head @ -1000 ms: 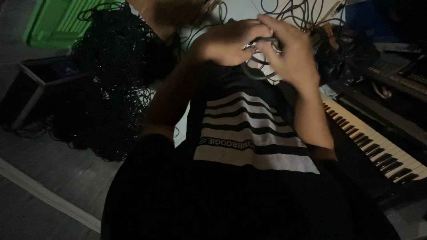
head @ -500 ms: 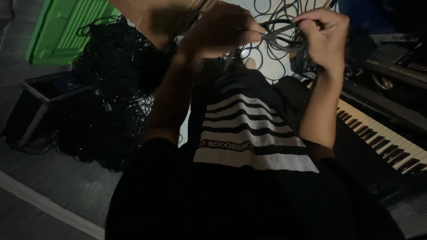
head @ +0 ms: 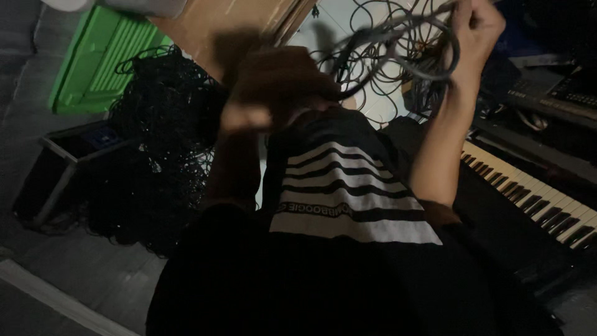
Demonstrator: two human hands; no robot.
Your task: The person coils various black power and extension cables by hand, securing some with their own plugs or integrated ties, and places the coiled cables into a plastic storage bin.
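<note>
While my right hand [head: 476, 28] grips the coiled grey cable [head: 398, 46] and my blurred left hand [head: 280, 84] pinches it, loose loops could snag the tangled black cables [head: 161, 162] below.

Overall: dim, heavy dark tones, lower frame near black.
Brightest patch: pale floor [head: 336, 31] at top centre, cables [head: 398, 43] silhouetted against it.
Motion blur: left hand [head: 273, 87] badly smeared; right hand [head: 476, 28] slightly soft.
Shadow: dark cast on brown board [head: 230, 31].
Keyboard [head: 528, 193]: white keys catch faint light.
Grain: noisy in shadows.
</note>
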